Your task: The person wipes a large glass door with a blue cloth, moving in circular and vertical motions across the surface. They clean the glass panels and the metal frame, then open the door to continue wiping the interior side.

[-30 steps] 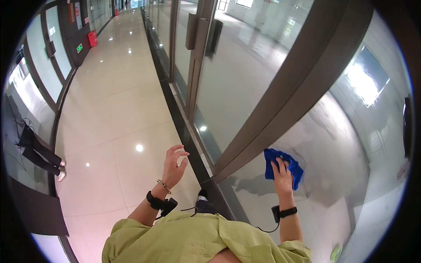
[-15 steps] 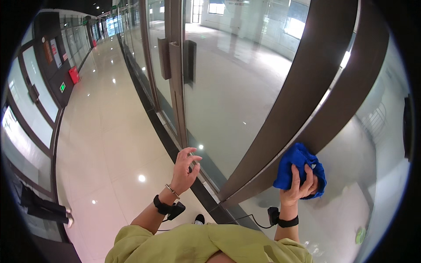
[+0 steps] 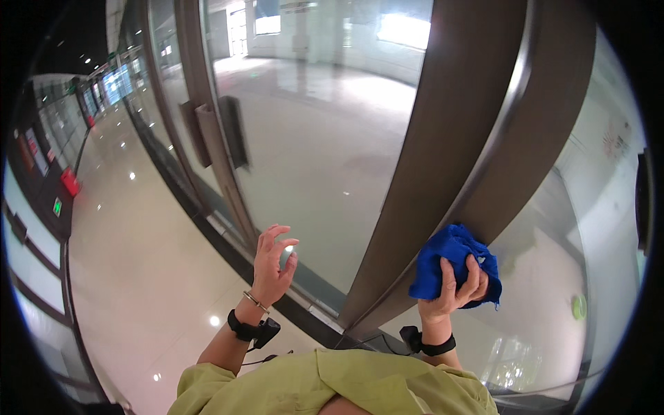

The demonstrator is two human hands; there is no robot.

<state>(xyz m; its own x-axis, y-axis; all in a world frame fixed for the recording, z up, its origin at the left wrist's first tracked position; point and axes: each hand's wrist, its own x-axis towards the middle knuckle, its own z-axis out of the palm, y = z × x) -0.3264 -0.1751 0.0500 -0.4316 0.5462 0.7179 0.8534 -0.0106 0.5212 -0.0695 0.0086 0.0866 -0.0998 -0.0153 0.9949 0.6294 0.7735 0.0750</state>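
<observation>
A bunched blue cloth point(image 3: 449, 259) is gripped in my right hand point(image 3: 462, 287), its fingers wrapped over the near side. The cloth lies against the lower part of the dark brown door frame point(image 3: 515, 166), next to the glass pane on the right. My left hand point(image 3: 272, 263) is raised in front of the lower glass door point(image 3: 311, 187), fingers curved and apart with nothing between them. I cannot tell whether its fingertips touch the glass. Each wrist wears a black strap with a small device, and a bracelet circles the left one.
Long brown door handles point(image 3: 197, 135) stand out at the left of the glass. A glossy tiled corridor floor point(image 3: 138, 263) runs away to the far left, past a red box point(image 3: 70, 182) by the opposite wall. A round green object point(image 3: 579, 307) shows at the right glass.
My view has turned to the right, so the doors and corridor sit further left. The blue cloth stays in my right hand at the frame; my left hand keeps its curved shape.
</observation>
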